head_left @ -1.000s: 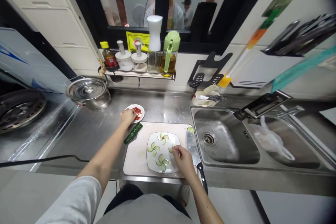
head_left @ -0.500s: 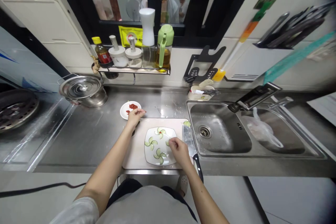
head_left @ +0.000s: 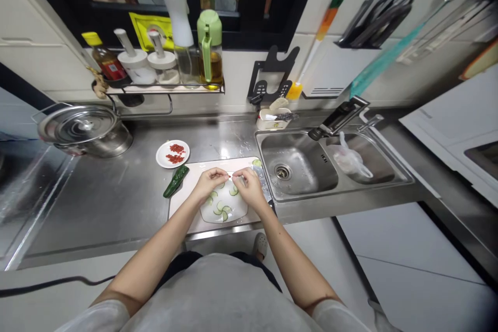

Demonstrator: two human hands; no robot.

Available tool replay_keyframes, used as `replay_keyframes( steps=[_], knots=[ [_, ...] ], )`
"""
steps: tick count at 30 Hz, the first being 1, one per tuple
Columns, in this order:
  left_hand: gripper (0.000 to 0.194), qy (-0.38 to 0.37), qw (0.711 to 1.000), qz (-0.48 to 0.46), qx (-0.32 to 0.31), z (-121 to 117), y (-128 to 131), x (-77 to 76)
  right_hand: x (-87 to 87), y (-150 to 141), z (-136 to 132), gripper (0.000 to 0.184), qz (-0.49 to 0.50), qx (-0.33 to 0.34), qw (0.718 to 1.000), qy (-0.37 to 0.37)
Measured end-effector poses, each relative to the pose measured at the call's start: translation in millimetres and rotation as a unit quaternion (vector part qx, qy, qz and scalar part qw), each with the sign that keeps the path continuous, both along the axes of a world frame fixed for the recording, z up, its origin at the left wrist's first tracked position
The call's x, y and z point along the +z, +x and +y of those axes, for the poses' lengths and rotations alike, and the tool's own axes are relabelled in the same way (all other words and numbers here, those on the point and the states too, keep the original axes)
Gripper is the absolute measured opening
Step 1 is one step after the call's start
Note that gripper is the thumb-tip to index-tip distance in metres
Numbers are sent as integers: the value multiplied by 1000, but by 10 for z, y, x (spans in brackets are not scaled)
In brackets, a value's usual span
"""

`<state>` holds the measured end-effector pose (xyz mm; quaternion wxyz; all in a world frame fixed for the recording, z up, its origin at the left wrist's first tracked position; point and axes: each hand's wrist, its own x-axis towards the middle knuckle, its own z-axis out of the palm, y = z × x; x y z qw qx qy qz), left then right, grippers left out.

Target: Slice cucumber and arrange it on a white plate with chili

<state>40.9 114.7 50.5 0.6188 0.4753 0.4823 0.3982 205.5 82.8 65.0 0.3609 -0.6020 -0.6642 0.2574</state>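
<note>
Over the far edge of a white square plate [head_left: 238, 212], both of my hands meet at their fingertips. My left hand [head_left: 209, 183] is closed in a pinch on a tiny red piece [head_left: 229, 176]. From the other side, my right hand [head_left: 249, 187] is also closed, its pinched fingertips at the same red piece. Thin cucumber slices [head_left: 222, 211] lie on the plate in pinwheel shapes, some partly hidden by my hands. Beneath the plate is a pale cutting board [head_left: 182, 202]. A small white dish [head_left: 160, 158] holds chopped red bits [head_left: 177, 149] in two clusters.
A dark green cucumber piece [head_left: 176, 181] rests against the board's left edge. A knife, partly hidden by my right arm, lies at the board's right. The double sink [head_left: 303, 166] is to the right, a lidded steel pot [head_left: 93, 137] to the left, a condiment rack [head_left: 167, 89] behind.
My left hand has moved from beside the small dish to over the plate, meeting my right hand. The green cucumber piece has come into view. The camera view has shifted.
</note>
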Motion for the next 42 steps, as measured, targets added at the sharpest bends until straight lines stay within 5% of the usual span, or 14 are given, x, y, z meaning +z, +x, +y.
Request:
replay_keyframes(
  steps=[14, 19, 28, 42],
  knots=[
    [31, 8, 1000, -1, -29, -77, 133, -95, -50, 102, -31, 17, -23, 25, 998, -62],
    [27, 46, 995, 81, -41, -53, 143, -236, -160, 204, -21, 16, -58, 18, 996, -70],
    [14, 106, 905, 403, -86, -100, 119, -247, -354, 305, -36, 17, -215, 54, 958, -183],
    [11, 102, 847, 499, -154, -86, 367, -322, -437, 189, -15, 22, -284, 62, 934, -208]
  ],
)
